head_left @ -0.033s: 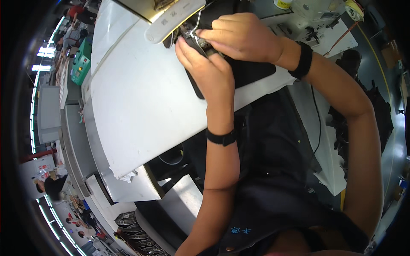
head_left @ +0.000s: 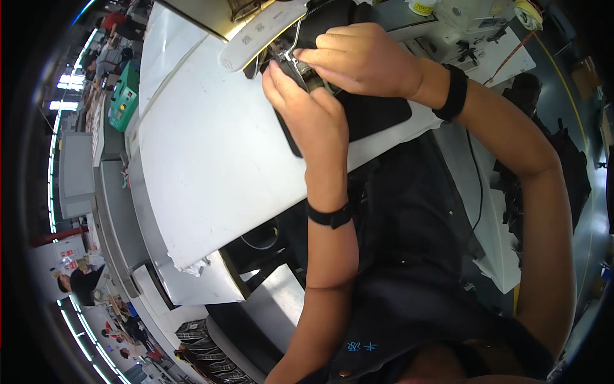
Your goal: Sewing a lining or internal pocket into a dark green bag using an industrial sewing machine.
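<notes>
Both my hands work close together under the pale machine head, which looks like a sewing machine's. My left hand comes up from below, its fingers pressed together beside the shiny metal foot parts. From the right, my right hand reaches in with thumb and forefinger pinched near a bent metal rod. Whatever either hand pinches is too small or hidden to name. Beneath the hands lies a black flat panel with rounded corners.
A white tabletop spreads to the left of the hands. A yellow-labelled container and another pale machine stand at the upper right. A green box sits farther left. Several people are in the left background.
The whole view has shifted slightly. My left hand's fingertips and thumb sit a little lower in the picture, while my right hand keeps its pinch by the metal parts.
</notes>
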Demonstrator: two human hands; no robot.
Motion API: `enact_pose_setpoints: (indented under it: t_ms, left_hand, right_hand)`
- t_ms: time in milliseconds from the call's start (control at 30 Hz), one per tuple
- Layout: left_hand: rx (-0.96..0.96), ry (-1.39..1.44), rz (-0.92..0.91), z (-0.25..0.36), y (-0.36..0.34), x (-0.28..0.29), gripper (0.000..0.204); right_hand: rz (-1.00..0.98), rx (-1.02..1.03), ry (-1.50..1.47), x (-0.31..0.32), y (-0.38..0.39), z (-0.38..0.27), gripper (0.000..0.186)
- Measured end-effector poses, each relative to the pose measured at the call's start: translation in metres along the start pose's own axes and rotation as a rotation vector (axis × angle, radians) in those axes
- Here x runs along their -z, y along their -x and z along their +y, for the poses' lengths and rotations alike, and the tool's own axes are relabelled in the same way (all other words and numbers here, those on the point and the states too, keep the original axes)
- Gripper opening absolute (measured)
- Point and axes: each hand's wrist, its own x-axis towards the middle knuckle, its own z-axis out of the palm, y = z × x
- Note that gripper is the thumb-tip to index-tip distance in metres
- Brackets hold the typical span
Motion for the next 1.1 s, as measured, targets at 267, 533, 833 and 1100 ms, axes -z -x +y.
enact_pose_setpoints:
  t_ms: [267,533,833,1100]
  left_hand:
    - [-0.061,-0.195,-0.267,0.025,-0.011,0.053,0.043]
    - [0.417,0.656,-0.19,0.007,-0.018,0.055,0.033]
    - [0.548,0.652,-0.389,-0.018,-0.055,0.065,0.025]
    - [0.56,0.687,-0.464,-0.024,-0.064,0.063,0.017]
  right_hand:
    - [0.04,-0.051,0.098,-0.007,0.002,-0.018,0.022]
    - [-0.085,0.091,0.029,0.002,0.001,-0.004,0.041]
    - [-0.057,0.044,-0.041,0.002,0.003,0.0,0.036]
    - [-0.017,0.005,-0.017,-0.002,0.005,-0.003,0.027]
